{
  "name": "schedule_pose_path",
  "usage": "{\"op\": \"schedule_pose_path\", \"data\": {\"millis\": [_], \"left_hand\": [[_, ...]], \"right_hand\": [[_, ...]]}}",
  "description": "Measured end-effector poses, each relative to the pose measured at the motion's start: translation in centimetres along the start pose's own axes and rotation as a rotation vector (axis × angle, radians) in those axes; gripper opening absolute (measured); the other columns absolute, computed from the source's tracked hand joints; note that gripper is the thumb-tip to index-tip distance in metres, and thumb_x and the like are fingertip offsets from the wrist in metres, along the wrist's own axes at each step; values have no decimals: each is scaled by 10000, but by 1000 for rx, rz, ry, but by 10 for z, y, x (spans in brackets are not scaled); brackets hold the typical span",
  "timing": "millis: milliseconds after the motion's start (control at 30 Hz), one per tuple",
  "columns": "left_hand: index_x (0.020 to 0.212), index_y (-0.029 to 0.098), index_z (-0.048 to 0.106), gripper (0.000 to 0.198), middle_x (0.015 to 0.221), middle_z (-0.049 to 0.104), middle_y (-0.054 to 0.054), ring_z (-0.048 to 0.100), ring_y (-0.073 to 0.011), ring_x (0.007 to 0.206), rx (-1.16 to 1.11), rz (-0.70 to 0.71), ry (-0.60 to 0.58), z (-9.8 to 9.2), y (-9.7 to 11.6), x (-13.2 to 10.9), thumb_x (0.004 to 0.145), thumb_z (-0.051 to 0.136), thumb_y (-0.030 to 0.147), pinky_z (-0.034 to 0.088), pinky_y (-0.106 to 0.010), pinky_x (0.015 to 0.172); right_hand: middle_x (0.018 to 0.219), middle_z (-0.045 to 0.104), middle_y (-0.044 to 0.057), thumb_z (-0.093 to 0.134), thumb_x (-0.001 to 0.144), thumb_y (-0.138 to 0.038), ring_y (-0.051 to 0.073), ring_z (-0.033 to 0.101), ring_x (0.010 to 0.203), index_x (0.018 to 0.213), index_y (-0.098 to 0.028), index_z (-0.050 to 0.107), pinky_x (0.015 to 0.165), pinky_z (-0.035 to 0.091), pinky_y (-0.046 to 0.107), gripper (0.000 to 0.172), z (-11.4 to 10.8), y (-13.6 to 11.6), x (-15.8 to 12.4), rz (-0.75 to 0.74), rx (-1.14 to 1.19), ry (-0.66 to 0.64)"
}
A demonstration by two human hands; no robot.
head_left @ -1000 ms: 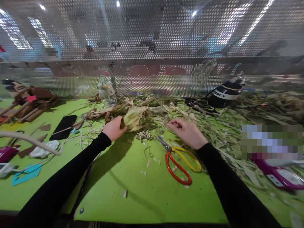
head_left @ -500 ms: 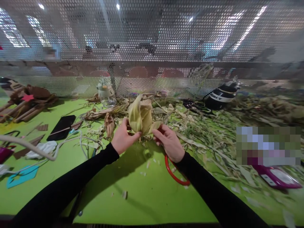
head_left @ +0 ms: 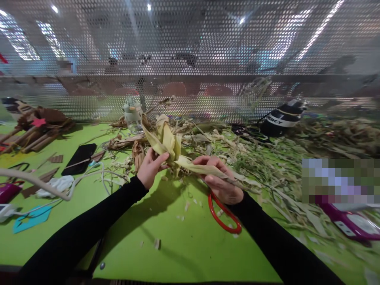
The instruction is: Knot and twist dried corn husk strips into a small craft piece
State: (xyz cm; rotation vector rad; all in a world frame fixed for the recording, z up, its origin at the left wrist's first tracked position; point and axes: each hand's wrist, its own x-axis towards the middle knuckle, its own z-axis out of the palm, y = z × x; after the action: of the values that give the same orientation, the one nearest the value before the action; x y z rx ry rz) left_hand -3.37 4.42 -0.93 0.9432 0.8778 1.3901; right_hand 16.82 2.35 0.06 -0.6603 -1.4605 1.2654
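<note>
A bundle of pale yellow-green corn husks (head_left: 166, 140) is held above the green table, its leaves fanned upward. My left hand (head_left: 151, 165) pinches the bundle near its base, thumb in front. One long husk strip (head_left: 197, 168) stretches from the base toward the right, and my right hand (head_left: 221, 178) has it between thumb and fingers. Under my right wrist lies a red handle loop (head_left: 225, 221), apparently of scissors, its other end hidden. Behind my left hand is a brown dried husk (head_left: 137, 153).
Shredded husks (head_left: 267, 170) cover the table's right side and back. At left are a black phone (head_left: 78, 159), a white cable (head_left: 74, 184) and a brown craft with a red star (head_left: 38, 122). A clear bottle (head_left: 133, 118) and a dark bottle (head_left: 282, 120) stand before the perforated screen (head_left: 190, 39).
My right hand has moved right and slightly down, drawing a husk strip out sideways. The bundle has turned and tilted left, with its leaves spread wider. My left hand has shifted slightly left.
</note>
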Motion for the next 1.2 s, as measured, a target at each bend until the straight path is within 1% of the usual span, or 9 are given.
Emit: {"op": "schedule_pose_path", "data": {"millis": [167, 333, 467, 567, 667, 767, 867, 1033, 1200], "left_hand": [[954, 193, 540, 401, 955, 608, -10, 577, -113, 766, -25, 25, 110, -6, 3, 10, 631, 721, 348, 514, -248, 631], [844, 188, 547, 330, 815, 593, 17, 552, -92, 673, -55, -25, 175, -10, 0, 18, 612, 719, 348, 494, -232, 593], [838, 193, 546, 307, 803, 588, 20, 553, -93, 675, -68, -20, 180, -10, 1, 18, 620, 706, 340, 488, -220, 581], [867, 194, 549, 326, 799, 578, 18, 551, -91, 687, -45, -25, 147, -9, 3, 15, 624, 707, 345, 472, -195, 566], [901, 193, 558, 347, 837, 583, 6, 555, -88, 699, 5, -66, 41, -8, 4, 10, 627, 713, 339, 458, -179, 561], [963, 195, 553, 386, 887, 600, -7, 568, -99, 723, 60, -93, -78, -4, -1, 4, 645, 708, 349, 469, -200, 590], [1027, 188, 519, 458, 928, 621, -31, 586, -123, 767, 106, -98, -173, 3, -7, -5, 645, 719, 342, 479, -231, 638], [1097, 194, 501, 500, 996, 631, -60, 594, -152, 852, 127, -137, -300, 11, -9, -17, 674, 710, 356, 478, -245, 686], [1070, 189, 558, 373, 989, 625, -58, 580, -169, 881, 148, -151, -266, 13, -8, -22, 767, 598, 402, 503, -273, 702]], "right_hand": [[899, 557, -8, 690, 730, -189, 115, 538, 748, 704, -216, 493, 669, 453, 257, 200, 1, -1, 0, -244, -87, -102], [754, 524, -6, 571, 765, -46, 105, 501, 688, 697, -201, 543, 619, 422, 226, 171, 10, -10, -2, -464, -482, -391], [740, 557, 21, 444, 754, 15, 114, 495, 680, 680, -180, 583, 599, 390, 235, 250, 15, -10, -5, -515, -811, -550], [721, 585, 20, 452, 741, -4, 123, 493, 677, 624, -178, 579, 620, 389, 252, 246, 16, -10, -6, -504, -867, -603], [779, 607, 39, 473, 804, -122, 132, 527, 692, 696, -175, 578, 613, 425, 253, 160, 14, -12, -6, -324, -758, -469], [744, 589, 22, 467, 874, -329, 119, 511, 601, 804, -179, 545, 534, 422, 233, 183, 11, -10, -3, -38, -703, -143], [794, 609, 25, 467, 872, -441, 132, 543, 631, 910, -180, 526, 560, 446, 244, 271, 10, -2, 0, 109, -717, 83], [986, 651, 68, 494, 855, -451, 204, 609, 847, 1043, -177, 553, 730, 481, 306, 337, 17, 7, 0, 83, -831, -31], [951, 647, 89, 512, 831, -408, 228, 617, 820, 1063, -152, 551, 737, 482, 340, 348, 24, 6, -5, 23, -1030, 11]]}}
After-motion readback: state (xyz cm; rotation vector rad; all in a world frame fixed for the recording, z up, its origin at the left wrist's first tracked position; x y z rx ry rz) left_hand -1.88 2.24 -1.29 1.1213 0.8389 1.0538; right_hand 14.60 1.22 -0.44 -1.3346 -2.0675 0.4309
